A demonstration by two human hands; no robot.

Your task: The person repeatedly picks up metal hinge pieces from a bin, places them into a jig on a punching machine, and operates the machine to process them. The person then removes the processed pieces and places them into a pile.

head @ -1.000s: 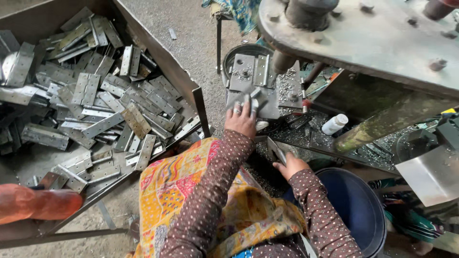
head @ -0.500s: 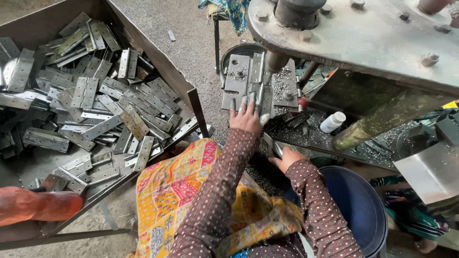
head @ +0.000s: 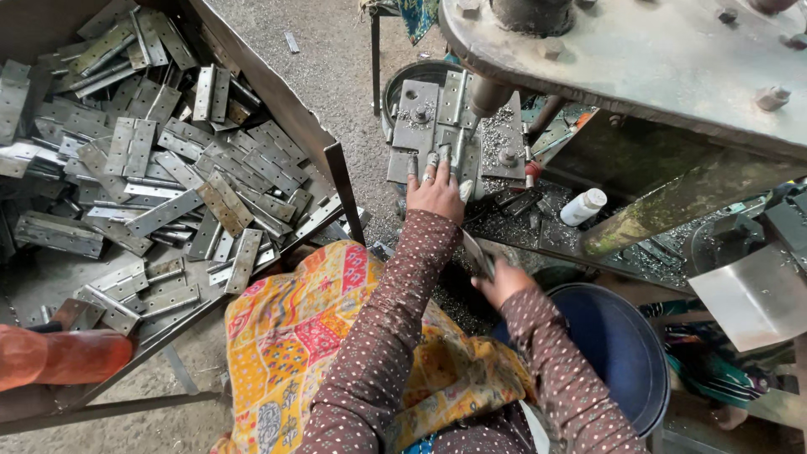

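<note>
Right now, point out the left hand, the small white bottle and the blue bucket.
left hand (head: 437, 189), head view, on the back of the hand.
small white bottle (head: 582, 207), head view, on its body.
blue bucket (head: 618, 353), head view, on its dark inside.

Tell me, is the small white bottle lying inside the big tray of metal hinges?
No, the small white bottle stands on the machine bed right of the left hand, outside the hinge tray.

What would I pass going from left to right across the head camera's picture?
Orange sleeve → tray of metal hinges → left hand on the press plate → right hand → white bottle → blue bucket → bent steel sheet.
</note>
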